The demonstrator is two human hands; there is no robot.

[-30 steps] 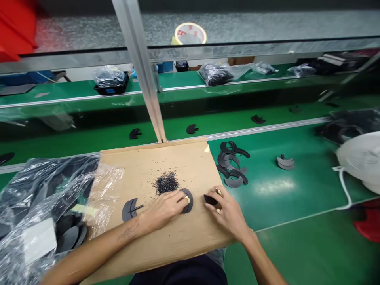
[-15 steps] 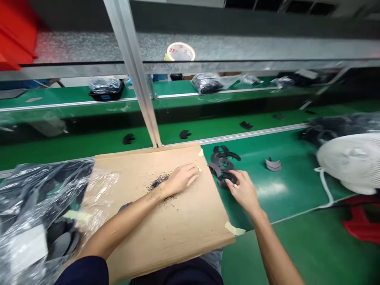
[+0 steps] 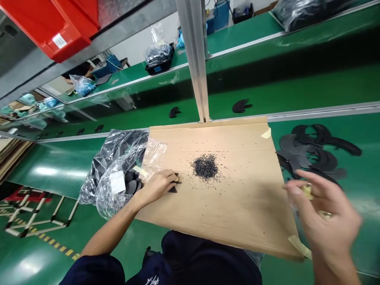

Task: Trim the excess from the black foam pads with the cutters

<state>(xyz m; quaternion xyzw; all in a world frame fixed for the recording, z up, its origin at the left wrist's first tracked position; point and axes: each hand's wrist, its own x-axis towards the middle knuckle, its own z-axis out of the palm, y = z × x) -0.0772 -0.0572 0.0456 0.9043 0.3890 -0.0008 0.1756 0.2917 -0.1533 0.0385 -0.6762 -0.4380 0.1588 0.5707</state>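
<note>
My left hand point(image 3: 160, 184) is over the left part of the brown cardboard sheet point(image 3: 237, 209), its fingers closed on a small flat black piece point(image 3: 173, 189) that shows past the fingertips. On the cardboard's middle lies a heap of tiny black bits point(image 3: 205, 166). My right hand point(image 3: 325, 211) is at the cardboard's right edge, thumb and index finger drawn close together and the other fingers curled. Yellowish wraps show on its fingers; what it pinches, if anything, is hidden. Just beyond it is a pile of curved black pieces point(image 3: 320, 152) on the green bench.
A clear plastic bag point(image 3: 109, 174) of black pieces overlaps the cardboard's left side. Behind, a green belt point(image 3: 297, 95) carries spaced black pieces point(image 3: 242, 105). A metal post point(image 3: 196, 63) rises at the cardboard's back edge. A red bin point(image 3: 62, 27) sits upper left.
The view has swung left. My left hand has moved from right of the bits to the cardboard's left side and grips a black piece. My right hand has drawn back from the pile.
</note>
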